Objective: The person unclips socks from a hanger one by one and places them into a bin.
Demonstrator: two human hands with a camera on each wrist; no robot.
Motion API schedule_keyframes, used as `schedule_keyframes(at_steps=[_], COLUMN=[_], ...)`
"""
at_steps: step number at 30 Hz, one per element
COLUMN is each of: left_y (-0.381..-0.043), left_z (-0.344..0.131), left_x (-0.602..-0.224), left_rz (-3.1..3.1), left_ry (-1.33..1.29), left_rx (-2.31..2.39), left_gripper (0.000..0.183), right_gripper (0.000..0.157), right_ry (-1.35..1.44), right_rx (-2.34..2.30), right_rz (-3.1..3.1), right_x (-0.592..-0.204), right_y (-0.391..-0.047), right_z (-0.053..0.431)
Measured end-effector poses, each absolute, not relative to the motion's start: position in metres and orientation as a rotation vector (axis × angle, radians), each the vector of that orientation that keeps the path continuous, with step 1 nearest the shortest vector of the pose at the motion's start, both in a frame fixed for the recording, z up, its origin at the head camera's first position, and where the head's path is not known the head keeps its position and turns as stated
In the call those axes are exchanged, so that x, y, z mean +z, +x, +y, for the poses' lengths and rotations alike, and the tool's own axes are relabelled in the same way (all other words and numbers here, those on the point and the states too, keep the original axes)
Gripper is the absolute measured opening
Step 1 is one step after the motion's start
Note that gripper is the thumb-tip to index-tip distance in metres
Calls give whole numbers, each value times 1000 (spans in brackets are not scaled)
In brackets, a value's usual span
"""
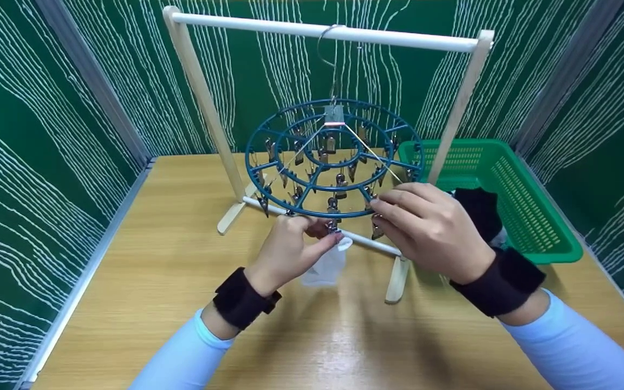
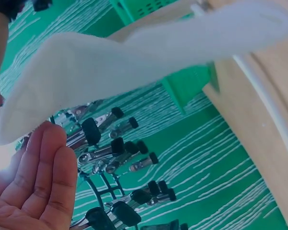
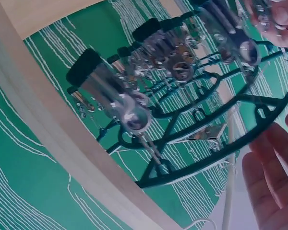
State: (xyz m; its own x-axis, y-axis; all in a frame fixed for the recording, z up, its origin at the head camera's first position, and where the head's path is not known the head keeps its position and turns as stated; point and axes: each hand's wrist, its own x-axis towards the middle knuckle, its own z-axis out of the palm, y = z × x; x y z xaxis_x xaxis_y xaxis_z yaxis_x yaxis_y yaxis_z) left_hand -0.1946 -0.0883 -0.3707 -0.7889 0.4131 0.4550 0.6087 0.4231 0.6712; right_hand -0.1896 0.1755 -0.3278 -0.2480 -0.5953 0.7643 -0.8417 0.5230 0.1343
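Note:
A round blue drying hanger [image 1: 301, 207] with many metal clips hangs by its hook from a white bar. At its front rim, my left hand [image 1: 285, 246] pinches one clip [image 1: 333, 225] between thumb and fingers. A white sock [image 1: 324, 270] hangs below that clip; in the left wrist view the sock [image 2: 81, 72] stretches across above my fingers [image 2: 57, 187]. My right hand [image 1: 434, 225] holds the front right of the rim, beside another clip [image 1: 377, 227]. In the right wrist view its fingers [image 3: 264, 177] lie against the rim [image 3: 206, 165].
The wooden stand [image 1: 203, 97] straddles the hanger, its feet [image 1: 397, 281] on the wooden table [image 1: 171, 303]. Behind the right hand, a green basket [image 1: 539, 216] holds dark cloth [image 1: 480, 208]. Green walls [image 1: 14, 162] with white lines enclose the table.

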Motion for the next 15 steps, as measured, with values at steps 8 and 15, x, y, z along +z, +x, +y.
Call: schedule_keyframes(at_steps=[8,15], left_y=[-196,-197], left_z=[-87,-88], left_x=[-372,-371], left_rz=[-2439,-2456], left_ry=[-897,-868], left_rx=[-1263,-1258], left_gripper=[17,16], right_gripper=[30,16], right_ry=[1256,1276], right_rx=[534,772], right_rz=[-1828,-2093], right_x=[-353,-401], right_y=[-176,-169], right_z=[174,166])
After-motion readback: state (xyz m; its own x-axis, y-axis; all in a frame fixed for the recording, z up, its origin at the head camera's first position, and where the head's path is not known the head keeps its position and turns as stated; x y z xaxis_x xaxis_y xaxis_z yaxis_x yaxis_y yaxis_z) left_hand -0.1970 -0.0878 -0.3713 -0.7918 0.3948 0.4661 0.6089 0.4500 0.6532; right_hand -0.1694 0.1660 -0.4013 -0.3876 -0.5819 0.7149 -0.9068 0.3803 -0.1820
